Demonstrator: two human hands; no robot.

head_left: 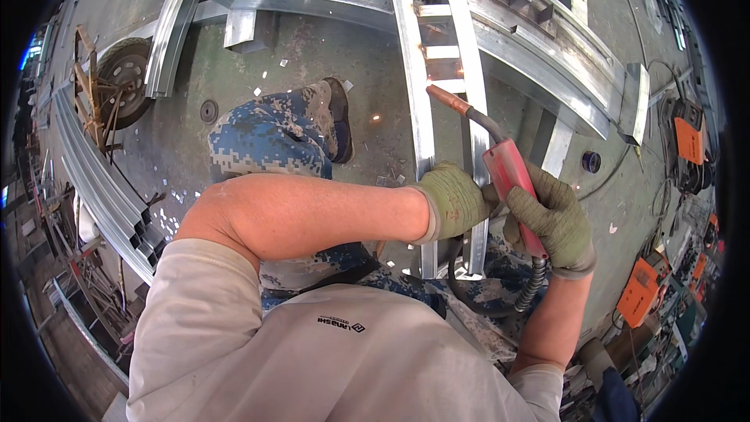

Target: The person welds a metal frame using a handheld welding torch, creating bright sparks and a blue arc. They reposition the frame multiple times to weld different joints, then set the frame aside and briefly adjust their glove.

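Observation:
My right hand, in a green work glove, is wrapped round the red handle of a welding torch. Its copper nozzle points up and left, with the tip at the joint of a rung and the left rail of a ladder-like metal frame. A small orange glow shows at that rung. My left hand, gloved too, is closed across the frame's rails beside the torch handle. Its fingertips are hidden, so what it grips cannot be seen. The torch's cable runs down from the handle past my right wrist.
Long metal beams lie crosswise under the frame's far part. A wheel and stacked metal profiles are at the left. Orange-panelled machines with cables stand at the right. A small round tin and metal scraps lie on the floor.

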